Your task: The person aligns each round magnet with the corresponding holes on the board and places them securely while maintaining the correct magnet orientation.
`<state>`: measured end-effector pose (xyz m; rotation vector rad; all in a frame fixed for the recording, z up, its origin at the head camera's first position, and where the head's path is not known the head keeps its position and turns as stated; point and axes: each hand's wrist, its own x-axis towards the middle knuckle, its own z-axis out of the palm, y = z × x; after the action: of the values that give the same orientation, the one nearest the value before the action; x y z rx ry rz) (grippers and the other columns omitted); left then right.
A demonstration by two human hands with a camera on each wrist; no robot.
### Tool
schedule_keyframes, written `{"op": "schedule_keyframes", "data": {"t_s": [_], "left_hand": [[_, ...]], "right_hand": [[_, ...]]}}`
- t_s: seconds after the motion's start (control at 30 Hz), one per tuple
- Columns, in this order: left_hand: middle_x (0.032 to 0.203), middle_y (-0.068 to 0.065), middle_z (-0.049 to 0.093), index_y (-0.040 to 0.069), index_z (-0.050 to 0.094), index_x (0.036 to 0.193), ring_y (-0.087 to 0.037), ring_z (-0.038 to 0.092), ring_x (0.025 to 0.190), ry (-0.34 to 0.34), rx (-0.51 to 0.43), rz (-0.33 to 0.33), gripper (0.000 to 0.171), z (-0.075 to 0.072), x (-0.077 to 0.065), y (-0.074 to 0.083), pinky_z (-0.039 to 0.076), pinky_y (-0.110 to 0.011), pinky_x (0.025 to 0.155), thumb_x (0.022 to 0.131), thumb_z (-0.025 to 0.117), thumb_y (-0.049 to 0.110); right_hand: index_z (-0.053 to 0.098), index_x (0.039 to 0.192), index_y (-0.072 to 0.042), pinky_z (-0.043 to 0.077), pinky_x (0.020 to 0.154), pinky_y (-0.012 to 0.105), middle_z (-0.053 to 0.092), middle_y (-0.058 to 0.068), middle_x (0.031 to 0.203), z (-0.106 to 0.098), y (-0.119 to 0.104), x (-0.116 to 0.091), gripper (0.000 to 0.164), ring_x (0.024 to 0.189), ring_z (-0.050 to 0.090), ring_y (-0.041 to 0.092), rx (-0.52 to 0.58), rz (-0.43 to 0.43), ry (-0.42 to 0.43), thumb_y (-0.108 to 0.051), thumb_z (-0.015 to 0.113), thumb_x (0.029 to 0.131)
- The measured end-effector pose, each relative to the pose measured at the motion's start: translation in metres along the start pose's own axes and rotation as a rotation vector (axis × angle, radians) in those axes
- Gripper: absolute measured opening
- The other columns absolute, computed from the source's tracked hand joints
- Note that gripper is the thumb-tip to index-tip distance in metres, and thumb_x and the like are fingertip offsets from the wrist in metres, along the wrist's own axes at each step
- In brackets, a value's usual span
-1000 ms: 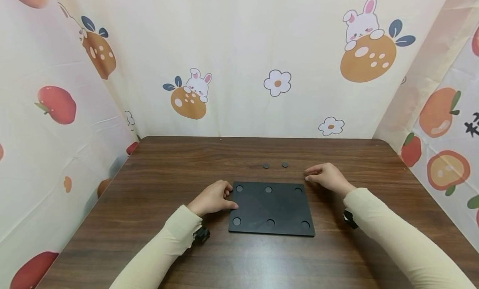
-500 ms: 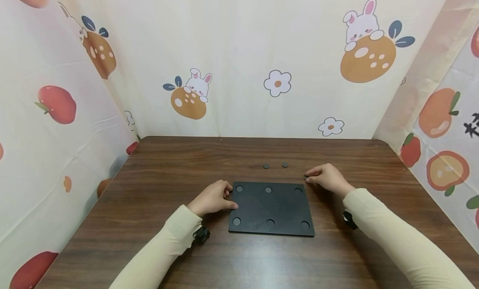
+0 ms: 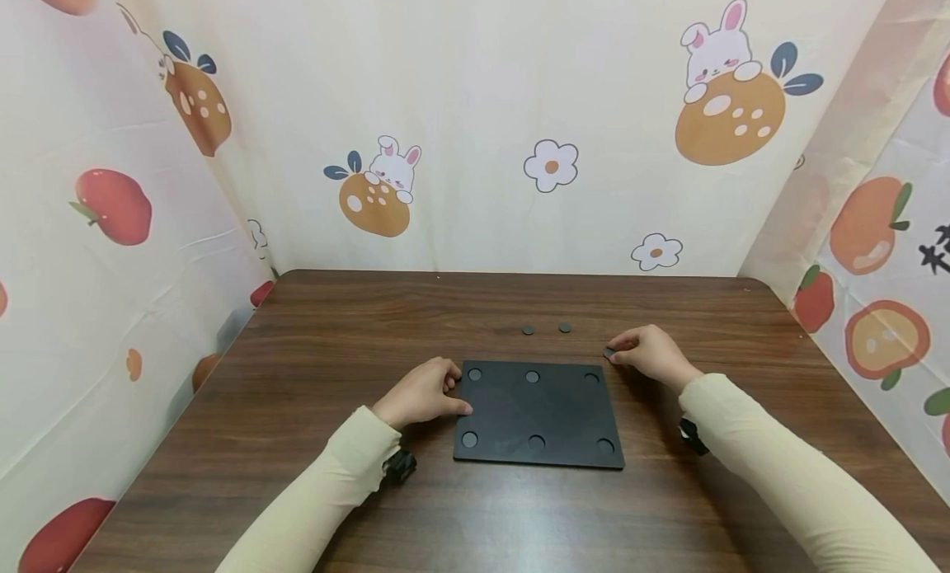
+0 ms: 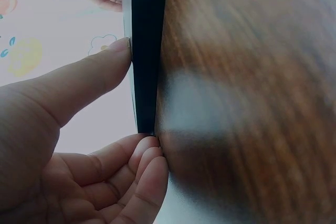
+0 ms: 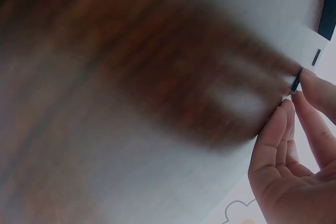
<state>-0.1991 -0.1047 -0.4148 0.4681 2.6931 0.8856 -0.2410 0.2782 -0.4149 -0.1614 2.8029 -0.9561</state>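
Observation:
A flat black board [image 3: 538, 412] with several round recesses lies on the wooden table. My left hand [image 3: 423, 394] grips its left side, the thumb on the top face near the edge and the fingers curled at the side. The left wrist view shows the board's dark side [image 4: 146, 51] running from thumb to fingertips. Beyond the board's far right corner, my right hand [image 3: 653, 354] pinches a small dark disc [image 3: 609, 353] between thumb and forefinger. In the right wrist view this disc [image 5: 296, 81] stands edge-on, close over the table.
Two more dark discs, a left one [image 3: 528, 330] and a right one [image 3: 565, 327], lie on the table [image 3: 371, 317] behind the board. A printed curtain [image 3: 475, 210] encloses the table's back and sides.
The disc at my right fingertips, barely visible a second ago, has tipped up and shows between thumb and forefinger. The left hand and board have stayed in place.

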Motion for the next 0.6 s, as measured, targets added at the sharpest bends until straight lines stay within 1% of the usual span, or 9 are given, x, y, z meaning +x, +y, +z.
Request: {"op": "schedule_keyframes", "data": {"t_s": [0.27,0.6], "left_hand": [[0.1,-0.005,0.061,0.001,0.063,0.119,-0.017,0.055,0.089,-0.003,-0.001,0.004,0.057,-0.0001,0.0004,-0.0005,0.05,-0.037,0.082,0.076,0.085,0.03],[0.1,-0.005,0.061,0.001,0.063,0.119,-0.017,0.055,0.089,-0.002,0.0,0.003,0.057,-0.0007,-0.001,0.0014,0.05,-0.037,0.083,0.076,0.086,0.029]], "right_hand": [[0.072,0.108,-0.002,0.049,0.084,0.046,0.068,0.02,0.112,-0.0009,-0.0006,-0.0013,0.023,0.101,0.061,0.032,-0.014,0.005,0.018,-0.015,0.071,0.089],[0.072,0.104,-0.004,0.049,0.083,0.046,0.067,0.02,0.112,-0.0003,0.0001,-0.0007,0.018,0.101,0.061,0.033,-0.015,-0.004,0.021,-0.016,0.07,0.09]]}}
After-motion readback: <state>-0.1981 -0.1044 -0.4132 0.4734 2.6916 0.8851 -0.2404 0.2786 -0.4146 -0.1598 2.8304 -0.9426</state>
